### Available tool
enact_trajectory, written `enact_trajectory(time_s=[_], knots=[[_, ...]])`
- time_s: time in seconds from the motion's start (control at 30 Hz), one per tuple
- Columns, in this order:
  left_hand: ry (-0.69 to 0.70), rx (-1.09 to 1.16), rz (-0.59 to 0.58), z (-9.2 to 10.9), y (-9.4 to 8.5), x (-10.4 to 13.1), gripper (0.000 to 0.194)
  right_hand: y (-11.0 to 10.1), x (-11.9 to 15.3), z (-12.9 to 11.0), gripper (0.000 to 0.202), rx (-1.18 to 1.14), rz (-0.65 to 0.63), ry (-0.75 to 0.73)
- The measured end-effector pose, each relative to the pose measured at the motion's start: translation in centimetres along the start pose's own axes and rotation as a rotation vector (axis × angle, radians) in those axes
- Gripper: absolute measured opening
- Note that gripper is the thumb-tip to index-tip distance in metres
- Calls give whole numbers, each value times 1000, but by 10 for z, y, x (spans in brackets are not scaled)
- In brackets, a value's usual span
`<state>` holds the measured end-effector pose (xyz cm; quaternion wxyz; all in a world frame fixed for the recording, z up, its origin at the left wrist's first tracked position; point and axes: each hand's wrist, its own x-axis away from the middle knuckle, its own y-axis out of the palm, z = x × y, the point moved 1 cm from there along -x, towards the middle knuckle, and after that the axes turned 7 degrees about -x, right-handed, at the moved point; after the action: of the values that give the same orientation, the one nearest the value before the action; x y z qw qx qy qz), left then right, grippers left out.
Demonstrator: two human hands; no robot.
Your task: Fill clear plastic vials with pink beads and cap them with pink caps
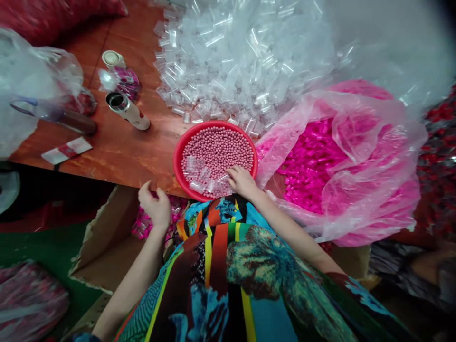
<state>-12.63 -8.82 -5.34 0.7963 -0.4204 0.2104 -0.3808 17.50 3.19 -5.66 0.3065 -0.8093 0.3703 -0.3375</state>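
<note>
A red basin (177, 161) full of small pink beads (217, 142) sits at the table's front edge. Several clear plastic tubes (199, 173) lie on the beads in its near part. My right hand (244, 183) reaches over the basin's right rim, its fingertips closed at one clear tube. My left hand (156, 205) is to the left of the basin, thumb and fingers apart, with nothing seen in it. Below that hand, an open cardboard box (107, 237) contains clear tubes with bright pink parts (142, 223).
A large heap of clear tubes (242, 61) covers the table behind the basin. To the right spreads an open pink plastic bag (377, 180) with bright pink pieces (309, 166). A flask (128, 111), its cap (113, 59) and a brown bottle (76, 119) are at left.
</note>
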Motion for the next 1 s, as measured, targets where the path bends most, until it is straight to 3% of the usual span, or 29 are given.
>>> enact_trajectory(time_s=[0.07,0.17,0.27,0.33,0.47,0.6,0.67,0.77,0.87,1.0], knots=[[134,-64,-15,28,8,1,26,4,-10,-8,41,65,-94,10],[323,-180,-299,80,30,-2,27,8,-20,-13,45,105,-137,45],[335,-198,-470,110,53,-9,18,12,-23,-11,45,92,-91,48],[258,-16,-532,116,65,-15,5,16,-23,-9,42,45,-50,28],[142,256,-637,117,81,-23,29,18,-19,-4,44,-122,90,13],[85,417,-782,122,84,-23,10,12,-16,-8,49,-337,206,-73],[-27,601,-899,125,84,-20,14,10,-16,-13,44,-489,170,-69],[-308,910,-1014,128,85,-15,33,7,-15,-18,38,-669,168,13],[-435,952,-934,131,87,-12,45,5,-13,-20,36,-741,181,46],[-467,868,-816,140,87,-11,45,5,-13,-20,61,-801,117,80]])
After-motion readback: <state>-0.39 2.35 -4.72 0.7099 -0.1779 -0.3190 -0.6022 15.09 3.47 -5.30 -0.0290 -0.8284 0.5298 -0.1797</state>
